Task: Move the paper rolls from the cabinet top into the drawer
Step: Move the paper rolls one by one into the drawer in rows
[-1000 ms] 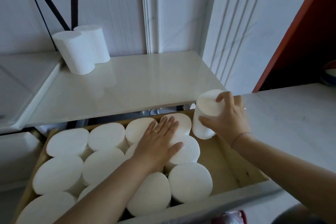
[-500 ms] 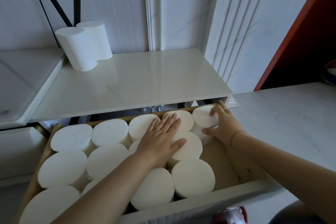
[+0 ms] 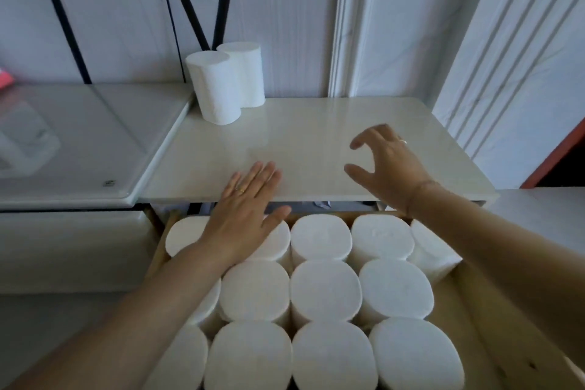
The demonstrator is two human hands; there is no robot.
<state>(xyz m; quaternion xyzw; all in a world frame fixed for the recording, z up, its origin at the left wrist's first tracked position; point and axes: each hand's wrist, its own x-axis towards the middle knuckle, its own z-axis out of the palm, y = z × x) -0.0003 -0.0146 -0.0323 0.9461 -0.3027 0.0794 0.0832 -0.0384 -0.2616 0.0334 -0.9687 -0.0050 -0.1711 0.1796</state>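
Two white paper rolls stand upright at the back left of the cabinet top point(image 3: 316, 149): the front roll point(image 3: 215, 89) touches the rear roll point(image 3: 245, 73). Below, the open wooden drawer point(image 3: 481, 320) holds several white rolls on end, packed side by side; one roll point(image 3: 430, 252) leans at the back right. My left hand point(image 3: 243, 212) hovers flat, fingers apart, over the drawer's back row and the cabinet edge. Over the cabinet top's right half my right hand point(image 3: 386, 168) is raised, fingers curled apart, holding nothing.
A glossy white appliance lid point(image 3: 79, 142) adjoins the cabinet on the left. Black rods point(image 3: 186, 9) lean against the white panelled wall behind the rolls. A red-orange frame point(image 3: 554, 161) stands at the far right, beside a pale surface point(image 3: 544, 215).
My right hand has let go of the roll in the drawer's back right corner and risen over the cabinet top. My left hand has lifted off the rolls and moved back-left. The view has shifted.
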